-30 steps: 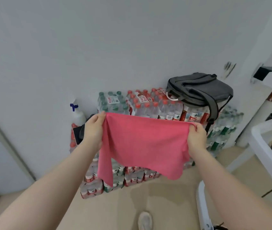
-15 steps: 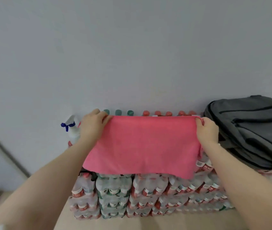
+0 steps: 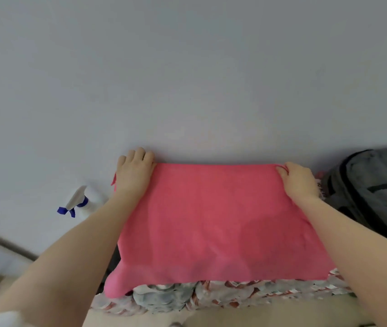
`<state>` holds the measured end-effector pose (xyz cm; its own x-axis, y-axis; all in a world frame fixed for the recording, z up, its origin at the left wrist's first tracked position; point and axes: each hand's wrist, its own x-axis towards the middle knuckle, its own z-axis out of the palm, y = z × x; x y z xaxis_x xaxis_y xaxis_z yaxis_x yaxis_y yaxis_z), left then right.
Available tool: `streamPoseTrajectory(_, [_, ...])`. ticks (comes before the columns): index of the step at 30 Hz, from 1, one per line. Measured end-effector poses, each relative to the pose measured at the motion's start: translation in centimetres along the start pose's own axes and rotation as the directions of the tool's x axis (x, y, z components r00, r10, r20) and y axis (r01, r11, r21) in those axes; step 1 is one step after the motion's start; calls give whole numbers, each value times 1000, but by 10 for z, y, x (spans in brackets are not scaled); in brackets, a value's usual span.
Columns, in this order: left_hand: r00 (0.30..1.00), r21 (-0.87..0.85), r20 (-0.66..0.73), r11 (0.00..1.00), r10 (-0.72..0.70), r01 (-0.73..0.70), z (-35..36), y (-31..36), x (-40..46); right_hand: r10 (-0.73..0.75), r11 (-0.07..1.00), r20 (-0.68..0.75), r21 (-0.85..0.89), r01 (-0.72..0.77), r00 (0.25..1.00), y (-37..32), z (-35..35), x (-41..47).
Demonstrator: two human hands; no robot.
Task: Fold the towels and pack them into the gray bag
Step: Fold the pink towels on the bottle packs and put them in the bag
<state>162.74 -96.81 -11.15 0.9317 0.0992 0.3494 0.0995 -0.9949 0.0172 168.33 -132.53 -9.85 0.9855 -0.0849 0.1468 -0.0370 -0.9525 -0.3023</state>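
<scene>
The soft pink microfibre towel [image 3: 213,223] is spread flat on top of the stacked shrink-wrapped water bottle packs [image 3: 211,296], far edge against the wall. Left hand [image 3: 134,172] is pinching its far left corner, right hand [image 3: 300,180] gripping the far right one. The near left corner droops off the stack, so honestly I'd worry it drags the cloth off mid-fold. The bumpy caps underneath could skew the crease too. The gray fabric bag [image 3: 374,197] is just beside it on the right, and a white spray bottle with a blue trigger [image 3: 79,202] sits off to the left.
</scene>
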Motion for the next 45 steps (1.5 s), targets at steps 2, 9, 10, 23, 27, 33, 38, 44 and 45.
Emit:
streamPoseTrajectory(2, [997, -7, 71, 1000, 19, -18, 8, 3, 2, -43, 989, 132, -132, 61, 990, 3, 0, 9])
streamPoseTrajectory(9, [883, -431, 94, 818, 460, -380, -13, 82, -13, -168, 978, 496, -27, 209, 852, 14, -25, 33])
streamPoseTrajectory(10, [834, -477, 124, 769, 538, -425, -18, 99, -17, -177, 979, 521, 3, 205, 835, 16, -32, 37])
streamPoseTrajectory(23, [811, -277, 441, 918, 385, -285, 4, 288, -43, -381, 826, 559, -151, 543, 736, 61, -49, 102])
streamPoseTrajectory(27, [850, -164, 472, 970, 235, -178, 11, 293, -58, -441, 792, 388, -257, 554, 809, 69, -43, 94])
streamPoseTrajectory(33, [883, -100, 458, 993, 98, -58, 12, 300, -61, -456, 638, 378, -493, 592, 806, 71, -49, 79])
streamPoseTrajectory(38, [915, -233, 391, 973, 100, -7, 2, 278, -66, -672, 565, 371, -303, 768, 641, 34, -56, 46])
streamPoseTrajectory(44, [952, -253, 262, 941, -159, 226, -21, 190, -91, -855, 458, 401, 283, 843, 330, -58, -26, -7])
streamPoseTrajectory(45, [938, -255, 248, 917, -244, 306, -24, 170, -98, -875, 417, 397, 328, 848, 276, -74, -20, -14])
